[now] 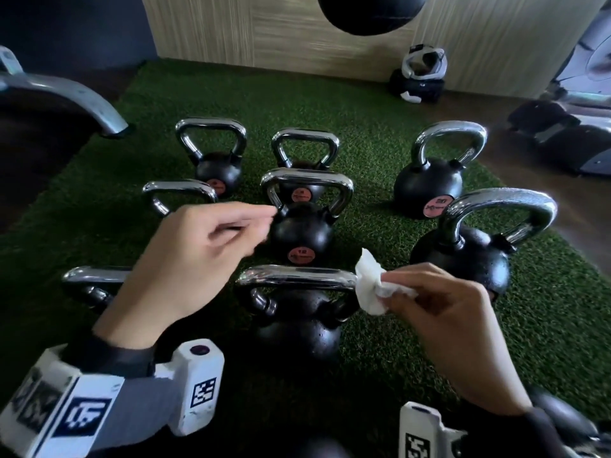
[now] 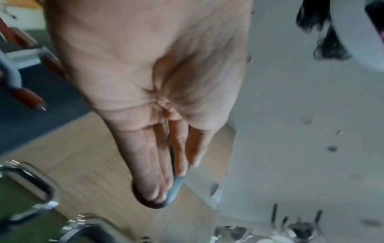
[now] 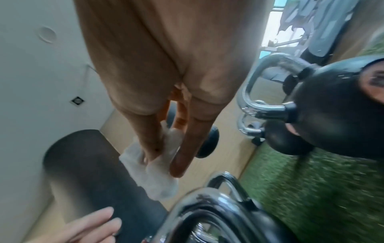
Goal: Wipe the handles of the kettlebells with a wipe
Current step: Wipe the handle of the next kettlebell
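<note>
**Wipe at the right end of the nearest kettlebell handle**

The wipe [image 1: 370, 285] is a small crumpled white sheet: soft, light and limp, so it will fold to whatever it is pressed around. It is best taken as it is now, bunched between fingertips, with a loose flap left free to wrap the bar. It sits at the right end of the nearest handle [image 1: 296, 277], touching it or just beside it; I cannot tell which.

That handle is polished chrome, stiff and likely slippery. Its top bar runs left to right, and its legs drop into the nearest kettlebell [image 1: 297, 328], a black ball that looks too heavy to shift under wiping.

The right hand [image 1: 443, 322] pinches the wipe with curled fingers. The left hand [image 1: 195, 256] hovers above and left of the handle, relaxed and holding nothing.

More kettlebells stand upright around, on green turf [image 1: 380, 352].
</note>
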{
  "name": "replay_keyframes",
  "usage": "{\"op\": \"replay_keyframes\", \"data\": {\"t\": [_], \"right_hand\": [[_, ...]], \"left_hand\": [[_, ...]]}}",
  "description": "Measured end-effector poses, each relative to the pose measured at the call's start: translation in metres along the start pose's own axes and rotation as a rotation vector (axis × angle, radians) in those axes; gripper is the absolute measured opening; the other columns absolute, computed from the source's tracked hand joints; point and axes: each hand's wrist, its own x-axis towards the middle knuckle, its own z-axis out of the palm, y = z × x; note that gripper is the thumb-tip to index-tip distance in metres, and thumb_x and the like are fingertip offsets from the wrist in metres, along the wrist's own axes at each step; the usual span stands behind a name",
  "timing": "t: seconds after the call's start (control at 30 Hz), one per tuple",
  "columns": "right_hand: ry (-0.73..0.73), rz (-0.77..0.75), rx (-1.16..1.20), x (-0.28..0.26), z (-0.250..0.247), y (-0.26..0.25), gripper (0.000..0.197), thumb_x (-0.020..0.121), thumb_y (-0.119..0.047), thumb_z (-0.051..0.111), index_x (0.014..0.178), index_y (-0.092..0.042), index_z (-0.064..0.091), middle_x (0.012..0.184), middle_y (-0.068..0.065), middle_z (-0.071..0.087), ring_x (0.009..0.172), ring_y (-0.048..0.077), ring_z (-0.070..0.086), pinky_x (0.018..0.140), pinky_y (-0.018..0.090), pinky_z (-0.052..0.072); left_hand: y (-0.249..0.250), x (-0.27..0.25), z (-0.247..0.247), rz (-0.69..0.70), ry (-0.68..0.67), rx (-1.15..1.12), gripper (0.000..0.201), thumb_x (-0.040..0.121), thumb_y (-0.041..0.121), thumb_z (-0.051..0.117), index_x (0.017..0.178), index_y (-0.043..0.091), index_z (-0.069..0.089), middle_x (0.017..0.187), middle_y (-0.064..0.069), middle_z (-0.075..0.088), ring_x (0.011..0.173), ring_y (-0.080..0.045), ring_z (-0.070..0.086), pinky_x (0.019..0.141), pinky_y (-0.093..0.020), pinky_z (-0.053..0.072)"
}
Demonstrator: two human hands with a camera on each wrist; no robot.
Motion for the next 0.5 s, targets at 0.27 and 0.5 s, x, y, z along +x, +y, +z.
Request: {"op": "replay_keyframes", "data": {"t": [0.27, 0.5], "right_hand": [[-0.037, -0.153, -0.006, 0.030, 0.025, -0.040, 0.025, 0.073, -0.010, 0.091, 0.087, -0.027, 0.080, 0.085, -0.004, 0.079, 0.073, 0.024, 0.071, 0.071, 0.049, 0.060], [0.059, -0.171, -0.023, 0.042, 0.034, -0.039, 0.037, 0.065, -0.022, 0.096, 0.084, -0.022, 0.064, 0.071, 0.002, 0.060, 0.061, 0.014, 0.049, 0.055, 0.027, 0.042]], "left_hand": [[0.026, 0.022, 0.034, -0.191, -0.492, -0.254, 0.032, 0.097, 0.041, 0.059, 0.115, 0.025, 0.080, 0.110, 0.002, 0.080, 0.114, -0.022, 0.073, 0.109, -0.040, 0.053], [0.025, 0.017, 0.039, -0.135, -0.398, -0.358, 0.036, 0.090, 0.038, 0.066, 0.119, 0.020, 0.077, 0.113, 0.008, 0.079, 0.112, -0.006, 0.072, 0.108, -0.023, 0.050]]}}
